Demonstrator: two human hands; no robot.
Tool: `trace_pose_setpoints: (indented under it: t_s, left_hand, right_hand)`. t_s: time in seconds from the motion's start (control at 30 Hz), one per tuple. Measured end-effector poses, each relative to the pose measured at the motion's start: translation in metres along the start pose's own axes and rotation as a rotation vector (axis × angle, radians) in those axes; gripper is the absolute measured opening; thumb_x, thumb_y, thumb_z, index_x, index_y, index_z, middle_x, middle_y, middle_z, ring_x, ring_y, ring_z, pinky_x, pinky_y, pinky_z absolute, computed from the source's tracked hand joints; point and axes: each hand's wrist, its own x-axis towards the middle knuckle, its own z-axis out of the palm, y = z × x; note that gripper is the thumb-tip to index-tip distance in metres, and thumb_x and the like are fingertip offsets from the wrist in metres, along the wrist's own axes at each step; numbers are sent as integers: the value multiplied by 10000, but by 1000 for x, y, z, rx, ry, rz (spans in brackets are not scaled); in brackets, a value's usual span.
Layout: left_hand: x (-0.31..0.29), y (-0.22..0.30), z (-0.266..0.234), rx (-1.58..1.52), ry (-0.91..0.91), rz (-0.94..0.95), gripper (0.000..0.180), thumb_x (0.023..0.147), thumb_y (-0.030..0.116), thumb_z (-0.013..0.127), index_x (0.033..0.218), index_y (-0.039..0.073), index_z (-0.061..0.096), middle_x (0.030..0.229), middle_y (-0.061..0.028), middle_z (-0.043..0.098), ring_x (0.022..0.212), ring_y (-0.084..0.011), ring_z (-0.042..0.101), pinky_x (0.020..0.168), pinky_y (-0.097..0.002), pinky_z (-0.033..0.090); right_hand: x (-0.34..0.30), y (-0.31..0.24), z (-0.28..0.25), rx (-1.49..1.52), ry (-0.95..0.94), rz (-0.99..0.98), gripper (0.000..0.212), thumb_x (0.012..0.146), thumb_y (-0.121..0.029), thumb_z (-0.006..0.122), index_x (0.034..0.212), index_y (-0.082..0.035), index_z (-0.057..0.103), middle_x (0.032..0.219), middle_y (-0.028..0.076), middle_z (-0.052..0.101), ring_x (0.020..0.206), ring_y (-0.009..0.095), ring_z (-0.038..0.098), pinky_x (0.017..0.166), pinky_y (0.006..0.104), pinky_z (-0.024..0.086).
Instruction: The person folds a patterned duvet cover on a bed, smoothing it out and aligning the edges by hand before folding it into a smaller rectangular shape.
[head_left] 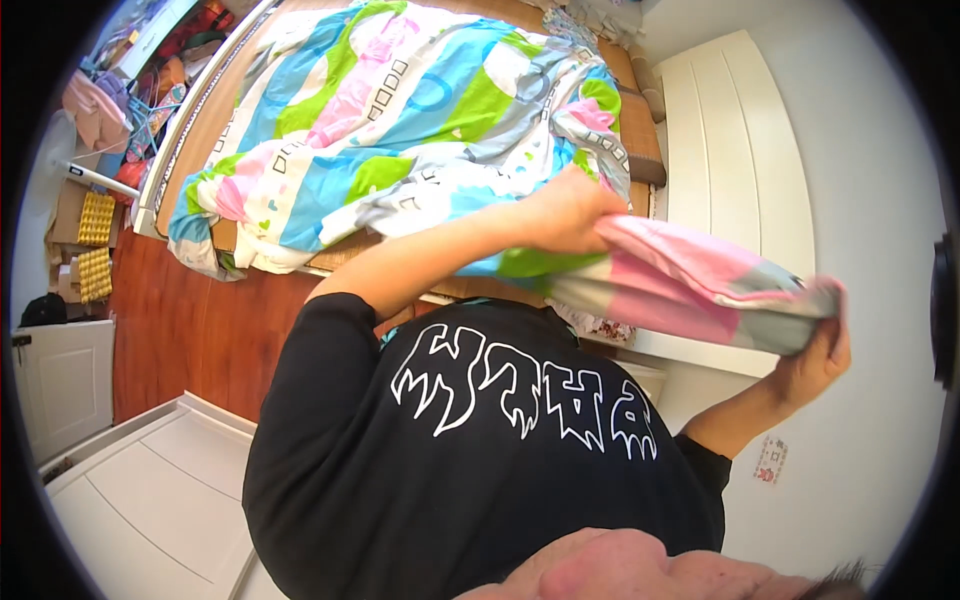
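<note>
A duvet cover (430, 110) in blue, green, pink, grey and white stripes lies rumpled across the bed. One edge of it, pink, green and grey, is lifted off the bed and stretched between my hands in front of my chest. My left hand (575, 212) is closed on this edge, its arm crossing over the near side of the bed. Farther right and lower, my right hand (815, 355) grips the grey corner, with its fingers slightly blurred. Folds of cloth partly hide what the fingers pinch.
The bed's brown mat (195, 130) shows around the cover. A white panelled headboard (735, 150) stands at the right by the wall. Reddish wooden floor (180, 320) lies at the left, near white furniture (150, 500). Clothes and boxes (95, 245) crowd the far left.
</note>
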Motion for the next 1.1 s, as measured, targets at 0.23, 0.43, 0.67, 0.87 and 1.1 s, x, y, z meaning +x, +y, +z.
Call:
trace_pose_setpoints:
  t_s: [0.23, 0.43, 0.67, 0.87, 1.1]
  left_hand:
    - [-25, -52, 2, 75, 15, -296, 231, 722, 211, 640, 910, 77, 645, 735, -179, 618, 704, -322, 607, 651, -394, 471]
    - [-6, -7, -67, -275, 504, -301, 164, 827, 137, 529, 934, 45, 614, 803, -181, 614, 784, -260, 611, 674, -334, 459]
    - [-46, 38, -100, -94, 534, -72, 150, 759, 97, 633, 886, 35, 584, 768, -73, 636, 683, -180, 617, 590, -285, 473]
    - [-75, 21, -93, 459, -72, -285, 350, 669, 288, 733, 937, 86, 631, 752, -148, 637, 695, -299, 625, 643, -377, 486]
    - [-83, 7, -98, 643, 350, -288, 321, 635, 101, 704, 947, 67, 633, 800, -167, 634, 790, -315, 620, 705, -380, 476]
  right_hand:
    - [-1, 10, 26, -117, -145, 193, 141, 893, -39, 512, 916, 64, 606, 814, 66, 624, 809, 117, 565, 761, 225, 442]
    - [-3, 42, -5, -38, 25, 36, 136, 877, -54, 519, 946, 42, 587, 850, 47, 603, 802, 118, 553, 753, 253, 450]
    - [13, 36, 1, -131, 85, -63, 251, 945, -176, 464, 989, 42, 580, 861, 92, 620, 755, 148, 569, 704, 248, 450]
    - [26, 8, 24, 23, 143, -26, 280, 952, -199, 463, 858, 36, 583, 834, 45, 602, 758, 103, 540, 697, 246, 450]
    - [22, 39, 10, -20, 150, -27, 232, 934, -197, 494, 952, 10, 596, 924, 43, 589, 775, 128, 540, 729, 257, 460]
